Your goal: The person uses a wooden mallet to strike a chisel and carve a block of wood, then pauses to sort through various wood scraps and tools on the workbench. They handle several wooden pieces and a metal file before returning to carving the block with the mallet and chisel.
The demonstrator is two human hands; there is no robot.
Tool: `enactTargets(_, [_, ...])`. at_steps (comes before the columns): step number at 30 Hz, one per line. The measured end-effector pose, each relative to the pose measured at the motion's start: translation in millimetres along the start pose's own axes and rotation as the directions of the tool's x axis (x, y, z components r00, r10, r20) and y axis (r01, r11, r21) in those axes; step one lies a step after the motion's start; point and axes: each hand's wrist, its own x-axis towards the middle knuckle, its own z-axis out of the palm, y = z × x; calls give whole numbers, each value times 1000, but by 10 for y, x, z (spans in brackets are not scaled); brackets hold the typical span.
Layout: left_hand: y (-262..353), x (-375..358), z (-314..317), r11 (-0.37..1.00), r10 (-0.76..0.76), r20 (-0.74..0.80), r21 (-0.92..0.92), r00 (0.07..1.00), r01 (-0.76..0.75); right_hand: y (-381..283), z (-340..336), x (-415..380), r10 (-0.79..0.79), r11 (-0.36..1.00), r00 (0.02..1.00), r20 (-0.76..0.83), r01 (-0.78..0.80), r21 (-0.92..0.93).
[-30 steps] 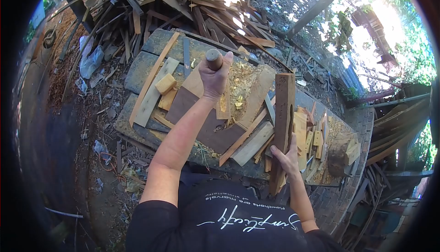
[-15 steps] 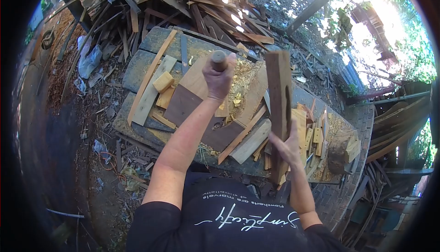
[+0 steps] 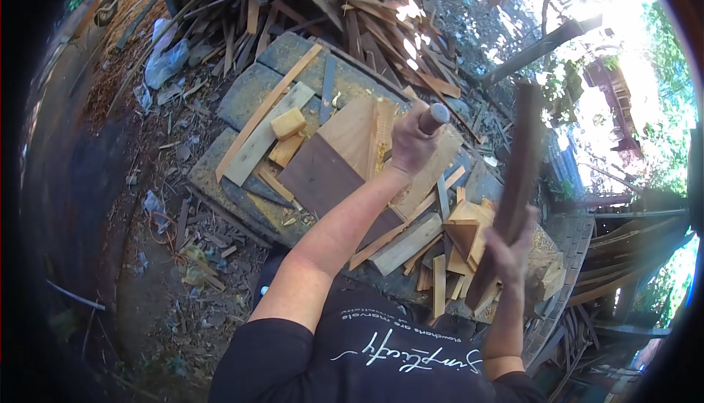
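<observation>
My left hand [image 3: 411, 143] is closed around the rounded wooden handle of a tool [image 3: 434, 117], held over the stone work slab [image 3: 242, 95]. My right hand [image 3: 510, 249] grips the lower part of a long dark wooden plank [image 3: 513, 183], raised upright and tilted slightly to the right above a heap of small offcuts [image 3: 462, 234]. Under my left arm lie a dark brown board [image 3: 323, 176] and a pale board with yellow shavings [image 3: 367, 132]. The tool's working end is hidden by my hand.
A big pile of scrap timber [image 3: 352, 14] lies beyond the slab. Thin slats [image 3: 257, 121] and small blocks [image 3: 287, 123] rest on the slab's left part. Dirt with debris and a crumpled plastic bag [image 3: 165, 58] is on the left. A brick edge [image 3: 568, 256] runs on the right.
My right hand has swung the dark plank to the right and higher. My left hand with the tool handle has shifted right. The view has turned, sliding the slab down-left.
</observation>
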Motion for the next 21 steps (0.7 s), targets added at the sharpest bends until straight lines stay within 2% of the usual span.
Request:
enactTargets(1, [7, -32, 8, 1000, 9, 26, -13, 1000, -9, 48, -48, -55, -60, 985, 988, -143, 82, 150])
enactTargets(2, [32, -73, 38, 1000, 17, 41, -16, 999, -17, 10, -212, -30, -178, 954, 981, -77, 191, 231])
enactTargets(3, [65, -117, 67, 1000, 12, 45, -19, 999, -11, -173, -73, -12, -307, 836, 923, -233, 378, 397])
enactTargets(5, [141, -204, 108, 994, 88, 147, 48, 985, -96, 171, -12, -13, -343, 840, 911, -228, 406, 359])
enactTargets(6, [180, -222, 120, 985, 151, 146, 58, 978, -161, 504, 60, -57, -299, 941, 946, -122, 314, 124])
enactTargets(7, [187, -222, 129, 984, 158, 145, 56, 977, -167, 436, 113, -67, -151, 989, 988, 20, 151, -5])
enactTargets(8, [187, -238, 132, 983, 152, 127, 80, 980, -163, 367, 166, -75, 4, 984, 987, 161, 25, -177])
enactTargets(9, [171, -236, 141, 981, 151, 104, 104, 983, -162, 277, 141, -115, 100, 966, 988, 121, -67, -251])
enactTargets(11, [131, -219, 104, 984, 133, 110, 106, 985, -145, 194, -60, -141, 70, 994, 998, 2, -70, -80])
enactTargets(12, [134, -235, 105, 982, 136, 121, 117, 983, -150, 382, -177, -194, -45, 997, 989, -139, 53, 56])
enactTargets(13, [128, -239, 127, 979, 145, 136, 122, 980, -162, 235, -305, -175, -150, 965, 981, -123, 173, 195])
enactTargets(14, [124, -259, 164, 975, 171, 156, 115, 973, -190, 111, -286, -172, -246, 868, 948, -204, 309, 389])
enactTargets(15, [130, -293, 207, 976, 170, 165, 106, 971, -189, -77, -200, -140, -324, 713, 896, -302, 442, 545])
enactTargets(17, [166, -367, 258, 960, 190, 243, 157, 951, -232, 271, -187, -187, -175, 909, 982, -71, 189, 371])
enactTargets(18, [170, -391, 277, 949, 194, 258, 196, 946, -248, 427, -47, -225, 43, 981, 999, -4, -42, 190])
enactTargets(19, [144, -419, 294, 948, 202, 262, 190, 944, -255, 638, 182, -183, -73, 983, 995, 67, 83, -162])
enactTargets(20, [108, -456, 313, 952, 186, 260, 192, 947, -240, 752, 167, -261, -138, 970, 990, 26, 140, -199])
enactTargets(21, [77, -396, 348, 952, 181, 232, 204, 956, -229, 715, 76, -188, -122, 987, 992, 16, 123, -104])
